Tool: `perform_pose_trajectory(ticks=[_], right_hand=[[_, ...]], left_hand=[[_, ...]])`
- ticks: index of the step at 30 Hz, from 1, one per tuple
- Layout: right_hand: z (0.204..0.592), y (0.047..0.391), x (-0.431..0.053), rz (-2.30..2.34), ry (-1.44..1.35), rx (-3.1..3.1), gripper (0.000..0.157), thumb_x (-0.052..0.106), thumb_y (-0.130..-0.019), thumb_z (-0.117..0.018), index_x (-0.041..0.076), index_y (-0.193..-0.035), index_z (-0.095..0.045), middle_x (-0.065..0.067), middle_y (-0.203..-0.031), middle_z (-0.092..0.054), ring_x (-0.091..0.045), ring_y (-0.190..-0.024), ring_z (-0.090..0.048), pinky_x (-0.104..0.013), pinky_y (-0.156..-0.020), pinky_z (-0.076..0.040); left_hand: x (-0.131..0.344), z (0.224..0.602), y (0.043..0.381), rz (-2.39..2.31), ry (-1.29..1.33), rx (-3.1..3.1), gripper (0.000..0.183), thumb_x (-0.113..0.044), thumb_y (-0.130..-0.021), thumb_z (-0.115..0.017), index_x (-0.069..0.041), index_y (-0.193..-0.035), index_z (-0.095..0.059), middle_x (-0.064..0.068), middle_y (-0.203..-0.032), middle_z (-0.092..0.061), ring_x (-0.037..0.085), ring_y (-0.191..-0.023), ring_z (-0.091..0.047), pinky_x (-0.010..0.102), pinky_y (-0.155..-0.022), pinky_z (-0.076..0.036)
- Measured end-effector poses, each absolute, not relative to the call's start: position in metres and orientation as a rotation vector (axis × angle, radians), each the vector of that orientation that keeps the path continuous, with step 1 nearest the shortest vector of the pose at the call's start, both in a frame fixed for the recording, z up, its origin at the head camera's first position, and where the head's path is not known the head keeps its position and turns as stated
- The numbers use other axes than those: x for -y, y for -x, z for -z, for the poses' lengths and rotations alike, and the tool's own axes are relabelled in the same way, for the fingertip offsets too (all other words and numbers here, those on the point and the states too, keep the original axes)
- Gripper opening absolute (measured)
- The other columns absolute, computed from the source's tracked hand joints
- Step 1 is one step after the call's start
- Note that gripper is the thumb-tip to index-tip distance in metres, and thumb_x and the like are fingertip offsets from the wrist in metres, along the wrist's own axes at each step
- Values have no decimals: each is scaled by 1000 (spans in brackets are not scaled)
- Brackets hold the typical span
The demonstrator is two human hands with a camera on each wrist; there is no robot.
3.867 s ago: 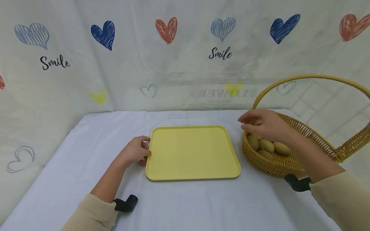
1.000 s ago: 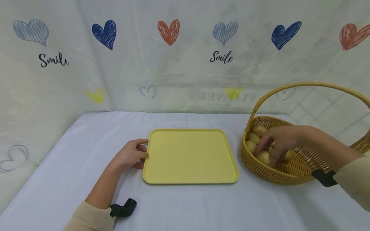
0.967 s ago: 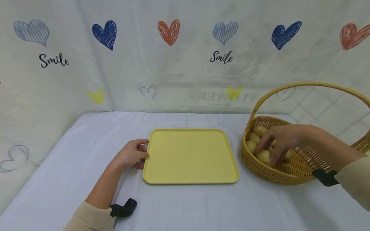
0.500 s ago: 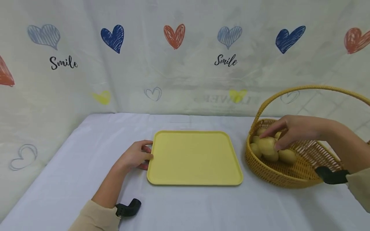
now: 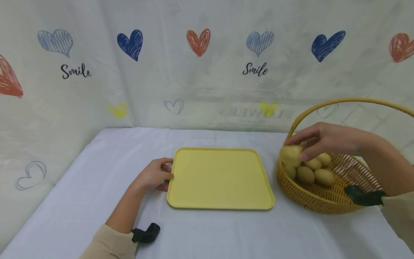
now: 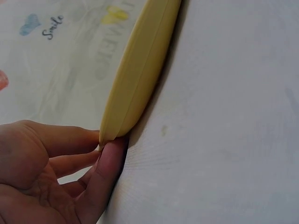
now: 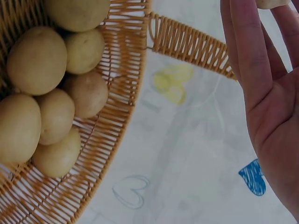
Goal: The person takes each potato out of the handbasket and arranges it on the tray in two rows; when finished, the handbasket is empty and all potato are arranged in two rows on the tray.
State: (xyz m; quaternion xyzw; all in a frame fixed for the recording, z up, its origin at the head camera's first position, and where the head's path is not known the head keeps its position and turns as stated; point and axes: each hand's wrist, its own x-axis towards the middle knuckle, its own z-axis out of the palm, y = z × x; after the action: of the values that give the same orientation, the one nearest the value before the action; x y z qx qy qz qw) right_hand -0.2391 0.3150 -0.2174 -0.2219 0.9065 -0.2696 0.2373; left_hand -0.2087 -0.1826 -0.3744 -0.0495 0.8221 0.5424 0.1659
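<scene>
Nearest, via head cam, I've L hand (image 5: pixel 154 175) pinching the L rim of a yellow tray (image 5: pixel 220 178) on the white surface (image 5: pixel 207 232). Beyond, R hand (image 5: pixel 330 140) grips a potato (image 5: pixel 290 155) over L side of the wicker basket (image 5: pixel 310 200); prob. firm, light, bit slick, best held round its middle. R-wrist cam shows other potatoes (image 7: pixel 36 60) close up, only a sliver of the held 1; L-wrist cam alone gives tray edge-on.

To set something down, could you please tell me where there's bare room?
Free: the yellow tray inside its rim; white cloth between tray and sleeves. Crowded: the left part of the basket, with potatoes and the right hand; the tray's left edge, gripped by the left hand.
</scene>
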Motion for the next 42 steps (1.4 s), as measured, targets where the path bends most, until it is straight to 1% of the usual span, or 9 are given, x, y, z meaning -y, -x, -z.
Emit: perform_pose_trajectory(ticks=[2, 10, 15, 20, 24, 27, 29, 37, 42], right_hand=[[217, 239, -309, 746, 627, -2494, 48, 21, -94, -76, 12, -140, -65, -9, -137, -65, -10, -108, -70, -25, -87, -58], [215, 242, -283, 780, 645, -2538, 48, 25, -92, -78, 18, -138, -67, -3, -122, -73, -12, -104, -70, -26, -85, -59], [217, 245, -271, 824, 678, -2511, 48, 25, -93, -78, 16, -139, -67, -3, -130, -71, -11, -108, -71, -25, -88, -57], [218, 248, -261, 878, 630, -2470, 54, 25, -92, -79, 15, -143, -64, -6, -138, -67, -12, -110, -71, -27, -89, -59], [219, 250, -252, 902, 632, -2464, 54, 26, -93, -79, 15, -143, -63, -7, -133, -70, -13, -109, -72, -31, -87, -60], [221, 253, -247, 918, 646, -2468, 53, 26, -93, -79, 16, -143, -63, -6, -124, -74, -14, -107, -72, -32, -86, -60], [224, 255, -243, 924, 662, -2482, 53, 26, -92, -79, 16, -142, -64, -6, -123, -74, -15, -106, -72, -31, -86, -60], [235, 262, -224, 957, 679, -2498, 55, 27, -92, -80, 17, -143, -63, -6, -139, -65, -16, -110, -71, -32, -92, -57], [240, 267, -212, 958, 695, -2493, 55, 28, -92, -79, 18, -144, -62, -6, -138, -65, -20, -117, -68, -35, -94, -57]], left_hand=[[183, 375, 209, -1545, 141, -2342, 64, 1, -94, -65, -7, -155, -44, 15, -116, -52, 23, -80, -65, 35, -63, -64], [184, 373, 209, -1540, 157, -2343, 64, 1, -94, -66, -7, -154, -45, 15, -116, -52, 22, -81, -65, 35, -64, -64], [184, 373, 208, -1559, 141, -2334, 64, 1, -94, -65, -7, -154, -45, 15, -115, -52, 22, -81, -65, 36, -64, -65], [184, 373, 209, -1562, 138, -2331, 64, 1, -94, -65, -7, -154, -45, 15, -116, -52, 22, -81, -65, 35, -63, -64], [183, 374, 209, -1552, 143, -2339, 64, 1, -94, -65, -7, -154, -45, 15, -116, -52, 22, -81, -65, 35, -63, -64], [182, 374, 209, -1534, 150, -2353, 64, 1, -94, -65, -8, -154, -45, 14, -116, -52, 22, -81, -64, 34, -63, -64], [181, 374, 209, -1524, 155, -2357, 63, 0, -94, -65, -8, -154, -45, 14, -116, -52, 22, -81, -64, 34, -63, -64], [181, 374, 207, -1524, 159, -2362, 63, 0, -94, -65, -9, -153, -46, 13, -115, -52, 22, -82, -63, 33, -62, -63], [181, 375, 208, -1533, 161, -2359, 62, 0, -94, -65, -9, -153, -47, 13, -115, -53, 22, -81, -63, 33, -62, -63]])
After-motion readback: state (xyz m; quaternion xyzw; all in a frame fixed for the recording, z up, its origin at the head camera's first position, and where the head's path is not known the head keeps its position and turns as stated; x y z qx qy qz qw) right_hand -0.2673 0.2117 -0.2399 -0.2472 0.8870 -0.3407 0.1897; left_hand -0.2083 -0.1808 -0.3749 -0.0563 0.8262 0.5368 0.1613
